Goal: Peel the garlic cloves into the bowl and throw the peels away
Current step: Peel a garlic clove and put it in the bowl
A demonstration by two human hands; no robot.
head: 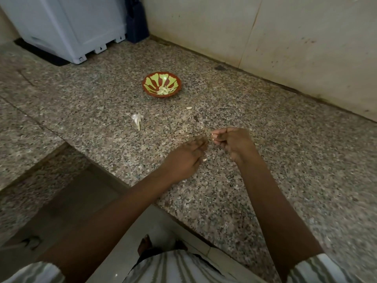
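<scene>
A red and green bowl (pixel 161 77) stands on the granite counter (pixel 265 160) and holds several peeled garlic cloves (pixel 163 91). Nearer to me, my right hand (pixel 232 142) is curled and pinches a small pale garlic piece (pixel 212 137) at its fingertips; whether it is clove or peel I cannot tell. My left hand (pixel 186 159) lies just left of it, low over the counter, its blurred fingers stretched towards the right hand's fingertips. A garlic stalk with white peel (pixel 136 119) lies on the counter, left of both hands and in front of the bowl.
A small pale garlic bit (pixel 189 108) lies right of the stalk. A tiled wall (pixel 285 48) borders the counter at the back right. A white appliance (pixel 67 27) stands at the back left. A lower granite step (pixel 36 180) and the counter's front edge are on my left.
</scene>
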